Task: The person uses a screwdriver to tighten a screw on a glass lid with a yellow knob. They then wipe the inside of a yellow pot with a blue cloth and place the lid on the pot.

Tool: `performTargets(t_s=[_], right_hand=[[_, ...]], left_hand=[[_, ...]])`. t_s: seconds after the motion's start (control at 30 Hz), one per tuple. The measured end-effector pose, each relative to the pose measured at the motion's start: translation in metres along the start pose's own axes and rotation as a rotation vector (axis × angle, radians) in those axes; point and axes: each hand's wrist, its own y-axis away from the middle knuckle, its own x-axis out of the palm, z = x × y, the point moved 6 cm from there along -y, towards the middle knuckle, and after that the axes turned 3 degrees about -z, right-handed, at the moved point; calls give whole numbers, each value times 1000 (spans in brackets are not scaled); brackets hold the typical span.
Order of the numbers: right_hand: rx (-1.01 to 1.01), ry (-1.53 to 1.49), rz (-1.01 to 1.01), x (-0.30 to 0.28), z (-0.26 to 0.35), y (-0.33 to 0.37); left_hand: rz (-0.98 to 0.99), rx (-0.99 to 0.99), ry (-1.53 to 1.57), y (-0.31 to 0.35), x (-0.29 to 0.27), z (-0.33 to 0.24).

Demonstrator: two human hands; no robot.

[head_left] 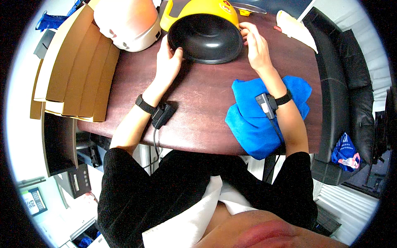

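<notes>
Yellow pot [204,39], mouth [206,45] toward wearer [128,186], handle [166,17] left

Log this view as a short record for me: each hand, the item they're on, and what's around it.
Main item: yellow pot, tilted, black interior facing the wearer
Left hand: at the pot's left rim, thumb in front
Right hand: fingers at the pot's right edge
Grip firmness: cannot tell
Left of pot: white-and-orange rounded object, kind unclear
Far left: brown cardboard box
Under right forearm: blue cloth
Surface: reddish-brown table
</notes>
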Motion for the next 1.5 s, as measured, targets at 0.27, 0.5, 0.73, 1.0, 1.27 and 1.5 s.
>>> performTargets(t_s=[0.27, 0.5, 0.73, 1.0, 1.27, 1.5], right_hand=[[-144, 272, -58, 0, 16, -7], [-137, 352, 193, -6, 38, -11], [-22, 491, 575, -38, 100, 35], [-39, 639, 561, -19, 94, 122], [240, 241, 160, -32, 71, 106], [-240, 254, -87, 3, 145, 44]], left_hand=[[26, 248, -242, -1, -28, -52], [146, 820, -761, -18, -22, -99], [116, 448, -730, -18, -59, -65], [154, 440, -625, -12, -54, -68], [226, 434, -495, -8, -48, -62], [77, 325, -210, -4, -52, -74]])
